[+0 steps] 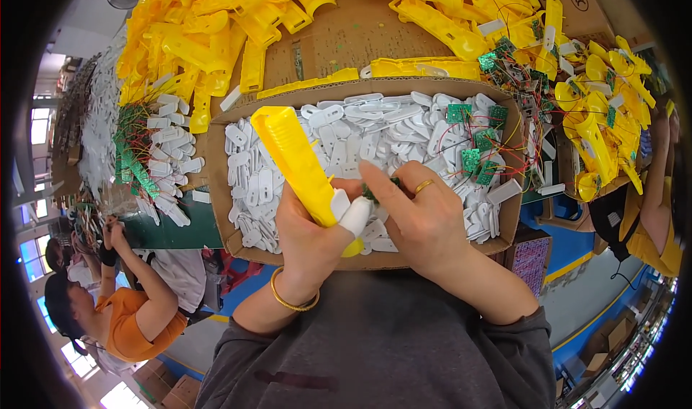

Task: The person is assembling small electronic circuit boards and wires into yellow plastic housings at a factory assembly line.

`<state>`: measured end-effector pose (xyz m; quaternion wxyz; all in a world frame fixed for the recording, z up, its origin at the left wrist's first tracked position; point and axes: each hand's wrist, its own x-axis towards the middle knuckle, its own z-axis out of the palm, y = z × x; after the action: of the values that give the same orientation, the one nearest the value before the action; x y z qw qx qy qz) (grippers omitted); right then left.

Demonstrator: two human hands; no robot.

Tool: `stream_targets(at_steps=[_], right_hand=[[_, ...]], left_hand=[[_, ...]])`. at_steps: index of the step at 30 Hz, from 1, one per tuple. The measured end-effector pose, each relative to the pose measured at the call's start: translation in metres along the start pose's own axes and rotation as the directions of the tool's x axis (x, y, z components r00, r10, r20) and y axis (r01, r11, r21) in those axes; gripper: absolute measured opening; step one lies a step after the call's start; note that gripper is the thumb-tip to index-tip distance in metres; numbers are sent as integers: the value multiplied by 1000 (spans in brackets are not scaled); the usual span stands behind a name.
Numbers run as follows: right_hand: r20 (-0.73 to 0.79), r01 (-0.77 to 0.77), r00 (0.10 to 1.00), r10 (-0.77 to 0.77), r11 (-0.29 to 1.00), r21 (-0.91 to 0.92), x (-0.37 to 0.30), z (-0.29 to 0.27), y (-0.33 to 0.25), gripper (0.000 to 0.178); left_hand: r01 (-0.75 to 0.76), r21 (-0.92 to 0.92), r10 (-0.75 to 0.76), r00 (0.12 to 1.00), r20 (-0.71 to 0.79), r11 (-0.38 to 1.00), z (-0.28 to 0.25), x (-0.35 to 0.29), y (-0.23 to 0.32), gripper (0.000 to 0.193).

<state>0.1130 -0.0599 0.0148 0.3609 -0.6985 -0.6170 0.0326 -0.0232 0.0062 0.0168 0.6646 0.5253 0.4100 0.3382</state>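
Observation:
My left hand (306, 239) is closed around a long yellow plastic housing (292, 160), tilted with its wide end up and to the left. A white plastic piece (339, 204) sits at the housing's lower part, and a white cover wraps my left thumb (355, 218). Beside it, my right hand (429, 218) pinches a small green circuit board (369, 192), mostly hidden by the fingers. Both hands are above a cardboard box (225, 214) filled with small white oval plastic pieces (346, 131). Several green boards with red wires (470, 160) lie on the pieces at the box's right side.
Yellow housings (209, 41) are piled beyond the box. White blocks with wired boards (169, 146) lie at left; more wired boards and yellow parts (591, 135) are at right. A person in orange (137, 308) sits at left, another in yellow (656, 221) at right.

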Motion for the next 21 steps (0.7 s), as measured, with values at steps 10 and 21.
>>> stream_targets(at_steps=[10,21], right_hand=[[83,-59,996,15,830,555,2,-20,3,40],[-30,26,999,-18,949,313,0,-17,0,40]], left_hand=[[407,-598,-225,906,358,690,-3,11,-6,47],[303,-328,-210,934,289,895,3,-5,-7,60]])
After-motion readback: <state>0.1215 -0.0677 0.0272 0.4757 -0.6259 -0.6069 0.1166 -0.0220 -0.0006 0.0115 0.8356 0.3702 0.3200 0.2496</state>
